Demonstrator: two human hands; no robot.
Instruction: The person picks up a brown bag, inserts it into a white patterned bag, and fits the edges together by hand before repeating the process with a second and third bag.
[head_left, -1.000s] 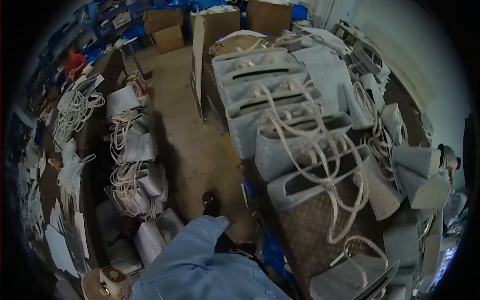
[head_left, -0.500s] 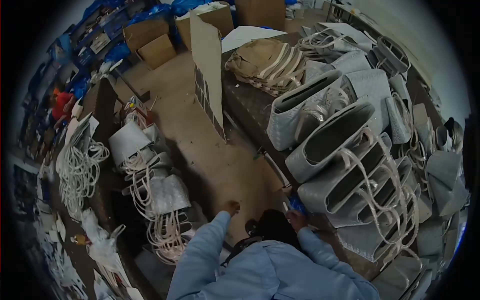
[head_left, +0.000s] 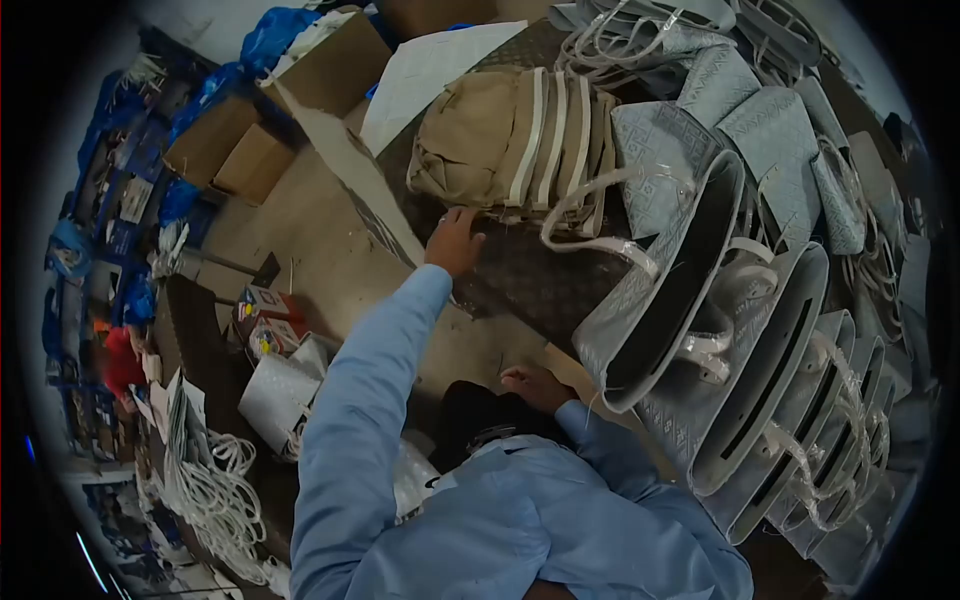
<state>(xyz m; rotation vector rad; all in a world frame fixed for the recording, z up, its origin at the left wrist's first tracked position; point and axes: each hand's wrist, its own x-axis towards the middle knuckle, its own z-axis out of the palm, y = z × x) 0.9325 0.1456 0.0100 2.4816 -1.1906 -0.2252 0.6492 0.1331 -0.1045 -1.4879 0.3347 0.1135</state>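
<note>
My left hand [head_left: 455, 243] reaches forward, fingers apart, at the near edge of the brown patterned table [head_left: 540, 285]. Just beyond its fingertips lies a stack of tan fabric bags [head_left: 475, 135] with white stripes. A tall cardboard sheet [head_left: 350, 170] leans on edge to the left of this hand. Low in front of my body is my right hand [head_left: 538, 387], its fingers loosely bent and nothing visible in them. Closest to it on the right stands a grey patterned handbag [head_left: 640, 330], its top gaping and its pale handle looping over toward the tan stack.
More grey handbags [head_left: 770, 370] with wrapped handles crowd the right side. On the left, a bench holds a bundle of white cords [head_left: 215, 490] and a small box [head_left: 270, 310]. Cardboard boxes [head_left: 235, 150] stand behind. A person in red [head_left: 122, 360] is at far left.
My view has moved forward, bringing the tan bags and grey handbags closer. My left hand has risen from low near my body to the table edge; my right hand remains low.
</note>
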